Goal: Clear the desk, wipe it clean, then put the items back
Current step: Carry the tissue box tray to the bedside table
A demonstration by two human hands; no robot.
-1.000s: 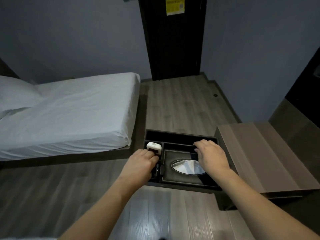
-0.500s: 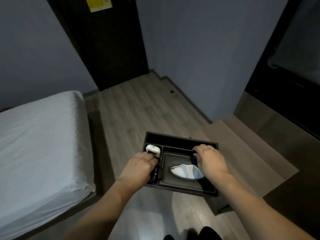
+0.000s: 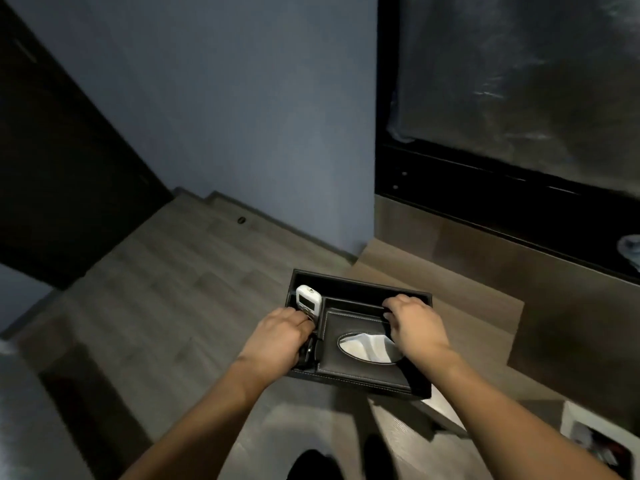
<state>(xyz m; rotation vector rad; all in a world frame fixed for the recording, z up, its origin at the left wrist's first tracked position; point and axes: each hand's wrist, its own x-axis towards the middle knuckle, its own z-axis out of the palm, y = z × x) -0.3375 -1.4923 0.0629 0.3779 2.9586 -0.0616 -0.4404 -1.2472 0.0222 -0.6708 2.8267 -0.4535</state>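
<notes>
The lower part of the white remote (image 3: 308, 302) is covered by the left hand (image 3: 281, 336), whose fingertips are hidden inside the organiser tray (image 3: 356, 381). The tissue (image 3: 369, 348) is partly covered by the right hand (image 3: 414, 327). A pale object (image 3: 631, 251) is cut off by the right edge and blurred beyond telling.

Head view, steeply down, close

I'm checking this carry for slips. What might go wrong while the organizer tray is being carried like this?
The white remote stands on end in the tray's left slot, so a tilt might tip it out. The left hand and right hand grip inner dividers of the organizer tray, not its base, so it may sag or slip. The desk edge lies close ahead; the tray's corner might knock it.
</notes>
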